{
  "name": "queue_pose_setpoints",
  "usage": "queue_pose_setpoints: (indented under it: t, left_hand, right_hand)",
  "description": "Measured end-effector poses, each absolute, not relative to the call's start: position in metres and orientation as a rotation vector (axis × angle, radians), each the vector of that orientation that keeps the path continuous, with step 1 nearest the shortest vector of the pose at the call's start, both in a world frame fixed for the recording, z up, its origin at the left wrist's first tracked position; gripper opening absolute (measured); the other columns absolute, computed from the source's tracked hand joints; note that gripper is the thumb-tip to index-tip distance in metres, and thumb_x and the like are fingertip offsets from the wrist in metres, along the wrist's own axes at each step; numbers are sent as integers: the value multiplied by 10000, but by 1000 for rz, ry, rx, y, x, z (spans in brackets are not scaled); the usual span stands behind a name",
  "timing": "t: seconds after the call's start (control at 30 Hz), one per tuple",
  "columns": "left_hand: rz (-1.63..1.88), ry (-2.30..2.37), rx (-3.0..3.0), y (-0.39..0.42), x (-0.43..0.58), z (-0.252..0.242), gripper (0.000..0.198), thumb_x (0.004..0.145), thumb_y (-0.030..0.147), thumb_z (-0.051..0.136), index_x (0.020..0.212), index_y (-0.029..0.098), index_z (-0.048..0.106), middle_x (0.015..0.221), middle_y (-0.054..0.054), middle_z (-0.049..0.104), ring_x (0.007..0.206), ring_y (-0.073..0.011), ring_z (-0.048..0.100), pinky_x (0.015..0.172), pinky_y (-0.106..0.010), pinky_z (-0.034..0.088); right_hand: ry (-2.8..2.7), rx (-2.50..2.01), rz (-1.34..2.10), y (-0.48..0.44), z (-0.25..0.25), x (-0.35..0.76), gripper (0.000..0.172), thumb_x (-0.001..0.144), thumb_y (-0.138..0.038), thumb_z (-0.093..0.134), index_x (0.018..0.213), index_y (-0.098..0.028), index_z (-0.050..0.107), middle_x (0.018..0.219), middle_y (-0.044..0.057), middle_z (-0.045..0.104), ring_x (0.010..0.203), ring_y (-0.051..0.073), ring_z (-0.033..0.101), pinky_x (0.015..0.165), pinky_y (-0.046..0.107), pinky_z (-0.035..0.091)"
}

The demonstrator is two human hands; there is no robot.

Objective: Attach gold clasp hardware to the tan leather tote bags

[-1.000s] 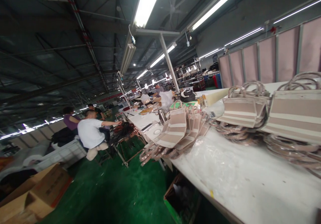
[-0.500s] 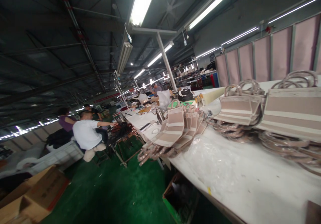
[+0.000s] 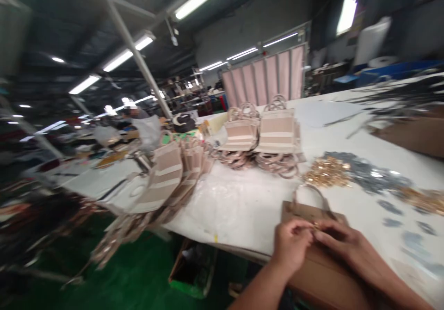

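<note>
My left hand (image 3: 292, 244) and my right hand (image 3: 342, 241) meet over a brown bag panel (image 3: 321, 266) at the near edge of the table. Between their pinched fingertips is a small gold-coloured metal piece (image 3: 316, 226), too blurred to tell its kind. A looped handle (image 3: 312, 188) rises from the far side of the panel. Beyond it lies a heap of gold-coloured metal pieces (image 3: 328, 171), with a heap of grey metal pieces (image 3: 373, 173) beside it.
Striped beige bag pieces with handles (image 3: 276, 132) are stacked along the white table (image 3: 239, 203). More striped pieces (image 3: 163, 176) hang over its left edge. Dark straps (image 3: 395, 95) and a brown sheet (image 3: 416, 132) lie at right. An open box (image 3: 194, 266) stands below.
The view has swung right and down. My hands, the brown panel and the metal heaps now show; the co-workers seated at left have left the view.
</note>
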State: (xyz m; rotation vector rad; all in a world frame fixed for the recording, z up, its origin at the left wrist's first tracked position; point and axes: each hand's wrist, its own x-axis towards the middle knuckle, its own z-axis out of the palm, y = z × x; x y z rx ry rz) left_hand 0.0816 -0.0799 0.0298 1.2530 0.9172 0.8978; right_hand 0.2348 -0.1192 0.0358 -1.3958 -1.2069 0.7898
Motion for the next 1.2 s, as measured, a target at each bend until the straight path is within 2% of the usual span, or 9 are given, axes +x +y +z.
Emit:
queue_pose_setpoints:
  t: [0.1, 0.2, 0.3, 0.47, 0.53, 0.73, 0.83, 1.0, 1.2]
  left_hand:
    - [886, 867, 1358, -60, 77, 32, 434, 782, 457, 794, 1112, 178, 750, 1035, -115, 704, 852, -235, 666, 716, -335, 580]
    - [1028, 1032, 1597, -47, 65, 34, 461, 824, 326, 749, 1268, 216, 686, 1227, -123, 651, 1146, -288, 612, 961, -383, 539]
    - [1022, 1242, 1706, -35, 55, 36, 614, 773, 327, 811, 1347, 197, 639, 1372, -160, 586, 1329, -357, 503, 1132, -447, 412]
    - [768, 1185, 1342, -13, 58, 46, 991, 671, 354, 918, 1522, 162, 449, 1387, -181, 602, 1243, -348, 579, 1038, -393, 452]
    - [724, 1120, 1188, -6, 63, 53, 1037, 649, 382, 932, 1526, 146, 433, 1341, -185, 634, 1185, -343, 622, 972, -375, 484]
    - [451, 786, 1061, -1, 78, 67, 663, 603, 406, 940, 1145, 80, 739, 1039, -180, 754, 888, -339, 728, 850, -423, 564]
    - [441, 755, 1015, -3, 81, 62, 591, 665, 393, 905, 1153, 105, 737, 1024, -162, 766, 873, -334, 736, 857, -437, 566]
    - [473, 650, 851, -13, 69, 52, 578, 734, 361, 878, 1235, 128, 707, 1101, -160, 758, 1008, -357, 729, 932, -451, 557]
    - [522, 520, 669, -31, 58, 44, 487, 797, 307, 844, 1231, 122, 720, 1142, -153, 753, 1110, -355, 705, 1022, -439, 526]
  right_hand:
    - [-1126, -1370, 963, -135, 33, 253, 460, 831, -667, 792, 1001, -239, 792, 989, 70, 757, 930, 339, 704, 788, 378, 588]
    - [-1037, -1384, 904, -130, 33, 251, 493, 833, -667, 787, 1013, -208, 770, 1019, 74, 748, 971, 325, 679, 799, 362, 566]
    - [-1038, -1374, 853, -127, 35, 246, 499, 824, -662, 795, 1018, -203, 772, 1037, 80, 742, 987, 319, 672, 830, 367, 558]
    - [-1035, -1339, 848, -129, 34, 247, 492, 836, -643, 800, 1062, -208, 769, 1074, 78, 734, 1011, 309, 665, 879, 374, 545]
    - [-1020, -1347, 858, -129, 33, 248, 502, 840, -647, 798, 1082, -208, 768, 1071, 76, 731, 1000, 304, 661, 858, 367, 546]
    - [-977, -1312, 940, -132, 32, 251, 577, 821, -678, 808, 1146, -203, 769, 1063, 76, 724, 971, 303, 662, 815, 365, 557]
    - [-974, -1307, 972, -134, 36, 257, 584, 836, -688, 789, 1171, -211, 764, 1037, 69, 722, 950, 301, 667, 798, 366, 562]
    - [-1252, -1409, 655, -137, 55, 275, 347, 943, -555, 716, 1063, -235, 777, 1104, 74, 710, 1026, 291, 652, 889, 366, 522]
    - [-1525, -1565, 484, -133, 76, 283, 309, 981, -445, 621, 1129, -220, 773, 990, 87, 711, 827, 245, 644, 729, 352, 516]
